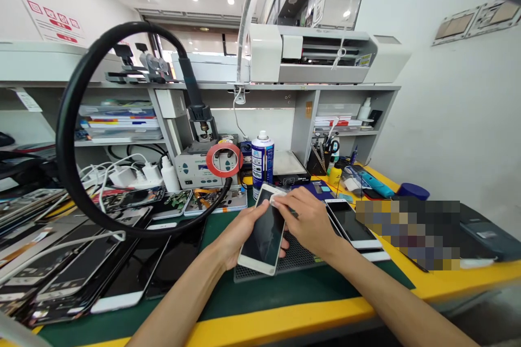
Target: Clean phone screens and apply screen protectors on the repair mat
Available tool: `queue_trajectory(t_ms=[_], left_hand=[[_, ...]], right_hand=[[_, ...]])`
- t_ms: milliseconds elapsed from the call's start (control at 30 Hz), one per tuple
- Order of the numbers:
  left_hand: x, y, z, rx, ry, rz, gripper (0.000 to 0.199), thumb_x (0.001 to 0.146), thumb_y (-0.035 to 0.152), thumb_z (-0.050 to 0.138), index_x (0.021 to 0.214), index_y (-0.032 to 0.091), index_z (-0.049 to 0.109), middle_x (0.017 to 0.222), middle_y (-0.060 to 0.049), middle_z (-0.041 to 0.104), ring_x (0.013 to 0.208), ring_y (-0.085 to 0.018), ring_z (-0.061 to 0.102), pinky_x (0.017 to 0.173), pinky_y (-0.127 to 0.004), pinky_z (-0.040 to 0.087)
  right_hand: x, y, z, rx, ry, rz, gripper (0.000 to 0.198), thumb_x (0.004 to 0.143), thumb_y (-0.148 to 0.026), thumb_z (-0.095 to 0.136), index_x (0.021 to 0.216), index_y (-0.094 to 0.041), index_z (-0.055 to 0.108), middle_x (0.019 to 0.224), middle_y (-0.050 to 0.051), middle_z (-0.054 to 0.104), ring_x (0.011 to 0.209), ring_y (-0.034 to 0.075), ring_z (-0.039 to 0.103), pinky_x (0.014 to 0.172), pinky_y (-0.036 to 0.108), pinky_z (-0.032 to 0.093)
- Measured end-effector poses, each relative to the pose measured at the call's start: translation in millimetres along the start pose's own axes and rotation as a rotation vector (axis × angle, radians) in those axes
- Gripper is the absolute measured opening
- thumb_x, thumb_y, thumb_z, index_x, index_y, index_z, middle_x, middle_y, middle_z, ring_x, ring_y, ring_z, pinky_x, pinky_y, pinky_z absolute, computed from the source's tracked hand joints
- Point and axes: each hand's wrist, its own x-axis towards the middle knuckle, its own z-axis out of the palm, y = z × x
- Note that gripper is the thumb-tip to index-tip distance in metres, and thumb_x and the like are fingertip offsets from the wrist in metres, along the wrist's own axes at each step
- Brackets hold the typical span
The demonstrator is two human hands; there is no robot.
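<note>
A white-framed smartphone [262, 238] with a dark screen is tilted up in front of me. My left hand [246, 227] is closed around it, thumb on the front near the top edge and fingertips showing at its right side. Against the upper part of the screen, my right hand [303, 217] pinches a small white wad [277, 197], perhaps a wipe; most of it is hidden by the fingers. Below the phone lies a dark perforated mat [301, 255] on the green work mat [244, 298]. A second white phone [352, 221] rests to the right.
Stacked phone screens [85, 260] cover the left side. A thick black hose [65, 135] loops over them to a grey station [199, 171] carrying red tape [224, 159]. A blue spray can [262, 162] stands behind the phone. Small tools and a yellow bottle [334, 179] are at right.
</note>
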Motion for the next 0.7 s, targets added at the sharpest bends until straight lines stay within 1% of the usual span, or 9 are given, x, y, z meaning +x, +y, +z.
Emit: queue_trajectory(t_ms=[67, 167, 233, 367, 467, 533, 600, 667, 700], left_hand=[[-0.4, -1.1, -0.9, 0.056, -0.03, -0.012, 0.06, 0.091, 0.064, 0.054, 0.104, 0.008, 0.071, 0.093, -0.022, 0.076, 0.078, -0.029, 0.076, 0.075, -0.041, 0.062], [0.6, -2.4, -1.9, 0.062, -0.057, -0.037, 0.064, 0.091, 0.066, 0.052, 0.107, 0.007, 0.071, 0.096, -0.023, 0.076, 0.08, -0.029, 0.076, 0.077, -0.04, 0.062], [0.7, -2.0, -1.0, 0.036, -0.057, -0.053, 0.065, 0.091, 0.066, 0.052, 0.107, 0.006, 0.071, 0.096, -0.023, 0.076, 0.078, -0.028, 0.075, 0.076, -0.04, 0.062], [-0.9, 1.2, 2.7, -0.025, -0.03, -0.054, 0.065, 0.089, 0.067, 0.054, 0.107, 0.006, 0.069, 0.092, -0.023, 0.076, 0.074, -0.028, 0.075, 0.072, -0.04, 0.063], [0.9, 2.0, 1.8, -0.1, 0.023, -0.027, 0.056, 0.088, 0.065, 0.059, 0.102, 0.011, 0.068, 0.082, -0.016, 0.076, 0.067, -0.026, 0.074, 0.067, -0.039, 0.062], [4.0, 1.0, -1.2, -0.178, 0.058, 0.0, 0.047, 0.086, 0.06, 0.065, 0.093, 0.013, 0.067, 0.075, -0.009, 0.074, 0.061, -0.021, 0.072, 0.063, -0.033, 0.061], [7.0, -0.4, -4.6, -0.244, 0.066, 0.008, 0.044, 0.086, 0.058, 0.068, 0.087, 0.014, 0.066, 0.068, -0.004, 0.07, 0.056, -0.017, 0.068, 0.055, -0.026, 0.056], [8.8, -1.5, -7.1, -0.272, 0.067, -0.011, 0.044, 0.085, 0.058, 0.068, 0.084, 0.014, 0.066, 0.066, -0.003, 0.068, 0.053, -0.015, 0.065, 0.048, -0.023, 0.052], [9.2, -1.9, -7.8, -0.278, 0.071, -0.017, 0.044, 0.085, 0.058, 0.068, 0.084, 0.014, 0.066, 0.067, -0.004, 0.068, 0.054, -0.016, 0.065, 0.048, -0.023, 0.051]], right_hand=[[2.4, 3.8, -1.7, -0.002, 0.045, 0.04, 0.02, 0.1, -0.022, 0.052, 0.102, -0.02, 0.072, 0.089, 0.009, 0.07, 0.084, 0.023, 0.061, 0.074, 0.038, 0.049], [4.3, 5.6, -2.9, 0.011, 0.09, 0.066, 0.019, 0.099, -0.021, 0.053, 0.102, -0.021, 0.072, 0.089, 0.008, 0.07, 0.085, 0.023, 0.061, 0.076, 0.039, 0.05], [4.2, 4.3, -2.8, 0.03, 0.091, 0.058, 0.018, 0.099, -0.02, 0.053, 0.102, -0.02, 0.071, 0.089, 0.008, 0.07, 0.085, 0.023, 0.061, 0.076, 0.039, 0.049], [0.9, -2.9, 0.1, 0.059, 0.043, 0.012, 0.016, 0.098, -0.02, 0.054, 0.101, -0.02, 0.07, 0.088, 0.008, 0.069, 0.083, 0.022, 0.06, 0.075, 0.038, 0.048], [-2.9, -11.1, 3.1, 0.089, -0.018, -0.061, 0.016, 0.097, -0.018, 0.055, 0.101, -0.02, 0.07, 0.087, 0.008, 0.07, 0.081, 0.022, 0.059, 0.072, 0.037, 0.048], [-5.1, -17.6, 4.3, 0.124, -0.07, -0.142, 0.016, 0.096, -0.016, 0.055, 0.101, -0.019, 0.07, 0.086, 0.008, 0.069, 0.079, 0.021, 0.058, 0.07, 0.036, 0.047], [-7.1, -24.5, 4.8, 0.16, -0.127, -0.221, 0.015, 0.095, -0.015, 0.055, 0.099, -0.017, 0.07, 0.086, 0.008, 0.069, 0.078, 0.02, 0.057, 0.069, 0.034, 0.047], [-9.4, -31.3, 5.2, 0.179, -0.176, -0.283, 0.015, 0.095, -0.015, 0.055, 0.096, -0.016, 0.07, 0.084, 0.007, 0.068, 0.076, 0.019, 0.056, 0.067, 0.033, 0.046], [-10.7, -34.3, 5.6, 0.177, -0.197, -0.309, 0.016, 0.095, -0.015, 0.055, 0.095, -0.016, 0.071, 0.083, 0.007, 0.068, 0.076, 0.019, 0.056, 0.066, 0.033, 0.046]])
